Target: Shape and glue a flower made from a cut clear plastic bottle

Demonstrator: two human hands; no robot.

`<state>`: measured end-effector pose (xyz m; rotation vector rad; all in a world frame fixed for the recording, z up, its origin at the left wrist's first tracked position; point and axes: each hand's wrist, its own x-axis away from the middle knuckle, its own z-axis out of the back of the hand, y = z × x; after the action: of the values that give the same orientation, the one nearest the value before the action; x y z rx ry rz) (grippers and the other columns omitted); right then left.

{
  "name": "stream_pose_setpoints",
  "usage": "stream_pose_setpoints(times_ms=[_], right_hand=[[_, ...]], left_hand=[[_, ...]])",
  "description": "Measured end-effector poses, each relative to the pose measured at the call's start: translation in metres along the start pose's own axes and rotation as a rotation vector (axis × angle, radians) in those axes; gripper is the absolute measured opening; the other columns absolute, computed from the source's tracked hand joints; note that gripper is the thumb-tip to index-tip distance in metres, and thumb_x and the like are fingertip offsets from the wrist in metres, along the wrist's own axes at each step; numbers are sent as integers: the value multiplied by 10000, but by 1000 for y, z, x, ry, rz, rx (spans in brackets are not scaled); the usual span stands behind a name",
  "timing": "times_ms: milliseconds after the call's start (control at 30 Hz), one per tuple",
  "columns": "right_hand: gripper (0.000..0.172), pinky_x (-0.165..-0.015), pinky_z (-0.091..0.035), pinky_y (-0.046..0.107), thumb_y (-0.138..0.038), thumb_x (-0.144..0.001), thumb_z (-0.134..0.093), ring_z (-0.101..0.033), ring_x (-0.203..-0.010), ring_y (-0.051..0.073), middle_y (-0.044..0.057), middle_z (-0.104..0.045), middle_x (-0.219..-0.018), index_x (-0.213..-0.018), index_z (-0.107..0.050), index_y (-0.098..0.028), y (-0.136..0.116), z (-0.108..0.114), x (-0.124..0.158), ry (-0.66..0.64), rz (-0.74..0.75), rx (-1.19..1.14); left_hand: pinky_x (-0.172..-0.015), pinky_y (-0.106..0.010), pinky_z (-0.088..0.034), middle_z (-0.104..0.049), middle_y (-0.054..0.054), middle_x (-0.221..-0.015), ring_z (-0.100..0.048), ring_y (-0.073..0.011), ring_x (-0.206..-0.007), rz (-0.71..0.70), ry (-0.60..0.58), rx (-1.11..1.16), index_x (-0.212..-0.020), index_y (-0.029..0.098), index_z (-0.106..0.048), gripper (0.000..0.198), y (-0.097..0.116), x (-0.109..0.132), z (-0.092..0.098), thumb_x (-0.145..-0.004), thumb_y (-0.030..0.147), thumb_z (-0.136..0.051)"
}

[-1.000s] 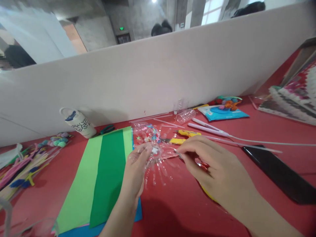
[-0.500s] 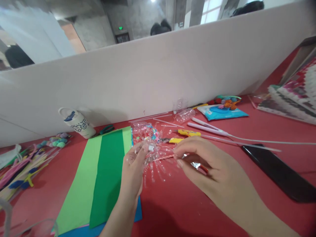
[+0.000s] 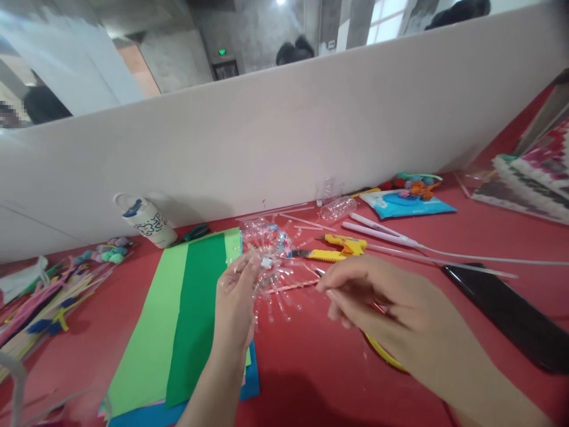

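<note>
My left hand (image 3: 235, 299) is raised above the red table (image 3: 311, 367) with its fingers closed on a clear plastic piece cut into curled strips (image 3: 274, 279). My right hand (image 3: 377, 302) is just to the right of it, pinching a thin pink stick (image 3: 291, 286) that runs into the plastic piece. Something red and a yellow strip show under my right palm; what they are is hidden.
Green and blue paper sheets (image 3: 186, 320) lie at the left. Behind them stand a white bottle (image 3: 146, 220) and green scissors (image 3: 195, 232). A yellow cutter (image 3: 338, 249), a small clear bottle (image 3: 338, 207), a white corded tool (image 3: 386, 234), a black phone (image 3: 507, 314), pipe cleaners (image 3: 40, 296) and a white partition (image 3: 284, 136) surround them.
Both hands have lifted slightly with the plastic piece. My right hand has shifted a little to the right along the pink stick.
</note>
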<state>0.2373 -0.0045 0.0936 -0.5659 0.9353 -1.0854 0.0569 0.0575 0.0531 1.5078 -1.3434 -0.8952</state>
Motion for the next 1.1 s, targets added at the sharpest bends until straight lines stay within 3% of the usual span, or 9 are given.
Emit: stream_pose_setpoints(times_ms=[167,300,533,767,967,1100], right_hand=[[180,-593,-492,188,-85,-854,-462,-634,-652,97,-36,-676,-751,-868,-572,-226,-9,-18,6,92,232,276],[236,-682,-528,205,-63,-870,-405,-673,-760,118,13,-717,-859,-944,-593,-187,-7,-30,9,204,327,405],[205,-567,-492,207,-84,-874,-437,-643,-613,112,-6,-703,-740,-949,-596,-189,-6,-38,18,207,297,493],[268,-565,-490,240,-59,-858,-410,-674,-670,150,54,-731,-871,-1004,-609,-164,-1,-38,15,238,306,687],[265,-644,-536,281,-74,-858,-392,-673,-781,183,81,-707,-913,-1011,-598,-138,0,-42,12,221,298,628],[333,-540,-524,269,-30,-808,-359,-662,-784,189,94,-679,-923,-978,-618,-152,-4,-42,11,124,263,627]], left_hand=[[-813,-340,-525,-715,-29,-819,-671,-181,-828,-16,4,-2,-822,181,-699,227,-1,4,-3,-677,354,-726],[-791,-336,-532,-714,-30,-824,-672,-179,-810,-28,-1,-2,-818,176,-694,215,-1,4,-4,-688,345,-717],[-810,-346,-526,-721,-30,-811,-677,-184,-811,-18,4,-13,-820,177,-684,208,1,5,-4,-697,343,-708],[-779,-342,-539,-723,-44,-835,-676,-190,-818,-31,-14,-15,-839,176,-689,207,1,6,-5,-713,340,-694],[-770,-334,-538,-722,-36,-834,-673,-188,-816,-35,-17,-23,-826,183,-682,198,1,7,-5,-720,350,-689],[-765,-328,-536,-722,-38,-836,-673,-180,-801,-42,-31,-31,-814,188,-682,177,0,6,-6,-730,343,-680]])
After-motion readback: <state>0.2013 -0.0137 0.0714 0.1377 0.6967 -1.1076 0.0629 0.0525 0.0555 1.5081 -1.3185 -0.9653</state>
